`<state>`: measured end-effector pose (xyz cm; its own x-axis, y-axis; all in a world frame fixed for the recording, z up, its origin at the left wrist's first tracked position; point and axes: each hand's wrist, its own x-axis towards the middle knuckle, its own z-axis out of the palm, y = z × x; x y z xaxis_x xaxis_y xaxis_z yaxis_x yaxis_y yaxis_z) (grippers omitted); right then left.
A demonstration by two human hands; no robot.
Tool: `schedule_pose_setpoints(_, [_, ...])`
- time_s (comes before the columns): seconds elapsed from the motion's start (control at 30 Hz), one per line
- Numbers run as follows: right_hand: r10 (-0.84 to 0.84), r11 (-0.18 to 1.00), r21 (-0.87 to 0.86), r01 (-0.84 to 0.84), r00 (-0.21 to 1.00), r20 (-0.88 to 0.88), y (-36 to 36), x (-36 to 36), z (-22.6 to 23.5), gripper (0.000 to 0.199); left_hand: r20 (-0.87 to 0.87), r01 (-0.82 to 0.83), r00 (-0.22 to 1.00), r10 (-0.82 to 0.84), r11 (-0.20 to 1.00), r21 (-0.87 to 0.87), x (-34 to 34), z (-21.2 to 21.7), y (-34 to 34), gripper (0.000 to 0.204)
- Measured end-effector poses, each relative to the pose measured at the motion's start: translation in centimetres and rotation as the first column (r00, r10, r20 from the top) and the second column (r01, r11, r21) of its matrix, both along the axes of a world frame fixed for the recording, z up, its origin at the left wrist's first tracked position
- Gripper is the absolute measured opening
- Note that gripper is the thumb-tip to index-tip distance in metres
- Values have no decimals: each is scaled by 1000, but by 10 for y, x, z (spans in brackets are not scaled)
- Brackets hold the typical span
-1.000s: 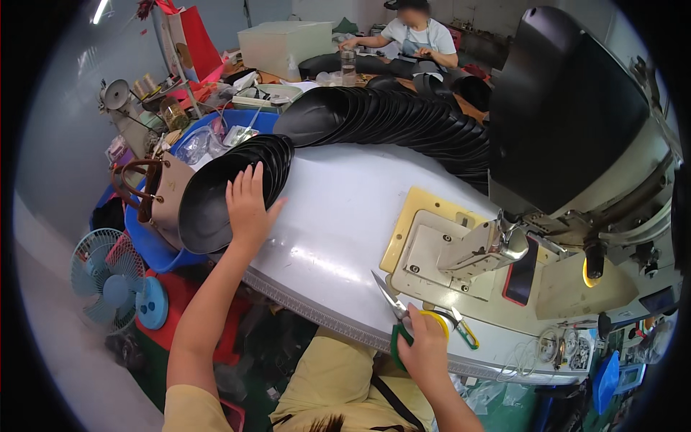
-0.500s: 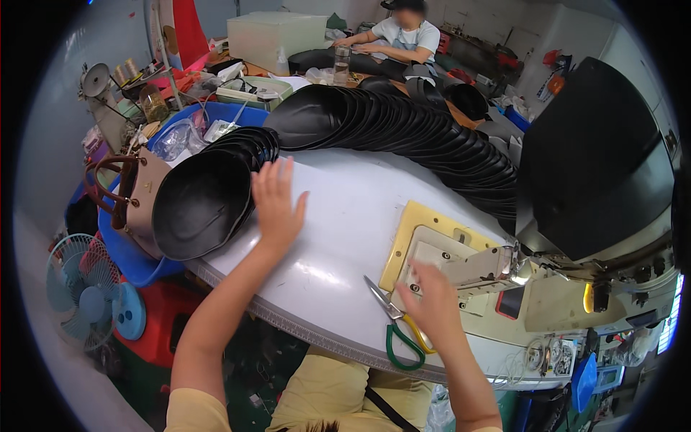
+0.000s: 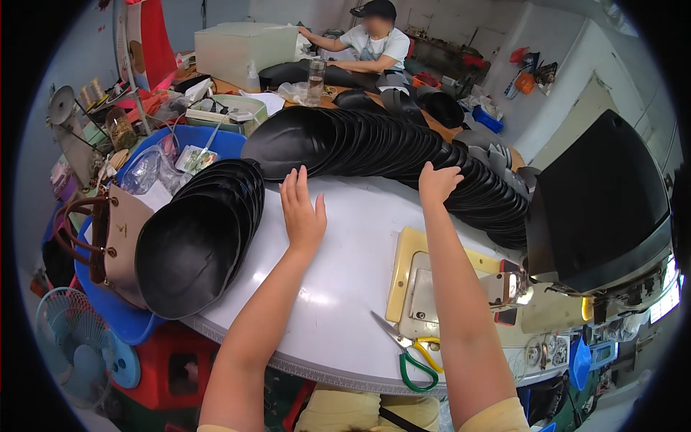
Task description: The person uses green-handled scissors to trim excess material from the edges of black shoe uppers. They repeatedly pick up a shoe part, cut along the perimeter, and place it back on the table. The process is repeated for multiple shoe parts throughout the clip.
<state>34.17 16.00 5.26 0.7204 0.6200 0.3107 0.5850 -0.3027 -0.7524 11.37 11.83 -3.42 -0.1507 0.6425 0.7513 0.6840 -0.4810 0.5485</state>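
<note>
A long row of black, smooth, curved pieces (image 3: 381,144), nested one against another, runs across the far side of the white table (image 3: 331,266). My left hand (image 3: 302,217) is at the row's left end, fingers stretched and apart, holding nothing. Reaching farther out, my right hand (image 3: 440,184) is against the front of the row around its middle; its fingers look spread, and whether they press on a piece is unclear. A second, shorter stack of black bowl-like pieces (image 3: 188,255) lies left of my left forearm. Scissors (image 3: 408,344) with green and yellow handles lie beside my right forearm.
A sewing machine (image 3: 597,209) with a yellow-edged plate (image 3: 397,284) stands at the right. Left are a blue bin (image 3: 223,142), a beige handbag (image 3: 128,237) and a fan (image 3: 75,345). Another person (image 3: 374,47) sits beyond the row, near a pale box (image 3: 248,57).
My right hand has gone from beside the scissors out to the row. My left hand has moved right, off the shorter stack. The view has shifted; the other person's arm reaches toward the box.
</note>
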Motion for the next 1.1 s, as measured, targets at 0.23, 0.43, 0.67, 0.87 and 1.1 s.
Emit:
schedule_pose_setpoints(0.23, [-279,959,-171,224,836,-472,43,20,9,87,408,166,896,-176,984,61,16,23,58,54])
schedule_pose_setpoints(0.43, [-212,967,-39,252,709,-673,53,55,-19,79,974,825,224,36,525,-209,27,84,126,67])
schedule_pose_setpoints(0.67, [-131,988,-7,153,822,-555,38,38,-26,65,762,662,639,-103,578,-477,62,44,124,62])
schedule_pose_setpoints(0.87, [85,932,312,185,725,-683,14,28,-54,47,883,900,368,-292,353,-258,31,67,95,54])
schedule_pose_setpoints(1.1, [127,922,387,19,929,-348,-30,-31,-33,67,958,904,-284,-27,325,277,-24,79,74,63])
